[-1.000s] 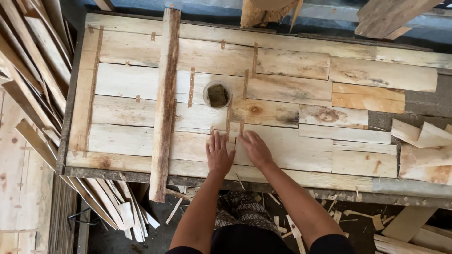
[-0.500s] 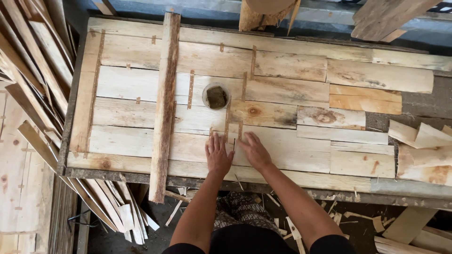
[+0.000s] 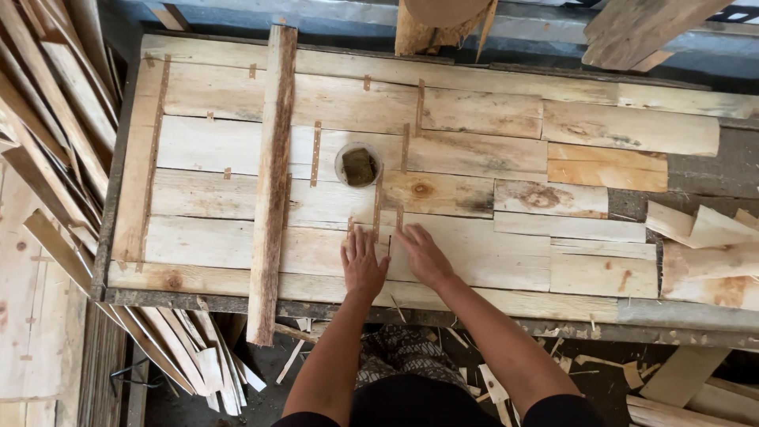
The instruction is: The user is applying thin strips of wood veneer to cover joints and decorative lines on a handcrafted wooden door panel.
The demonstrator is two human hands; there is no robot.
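Pale, rough-sawn short wooden boards [image 3: 443, 253] lie edge to edge as a flat panel on the work surface [image 3: 553, 312], and both hands rest on the one nearest the front edge. Left hand [image 3: 362, 261] lies palm down with fingers [image 3: 356, 237] loosely spread; right hand [image 3: 423, 255] lies flat beside it, fingers together and angled toward the seam. Neither pinches anything. Pressing evenly on both sides of the joint looks the best way to seat the boards flush. Just beyond the fingertips sits a small round container [image 3: 358, 164]; a long bark-edged plank [image 3: 270, 182] crosses the panel to the left, and stacked thin slats [image 3: 47, 134] lean farther left.
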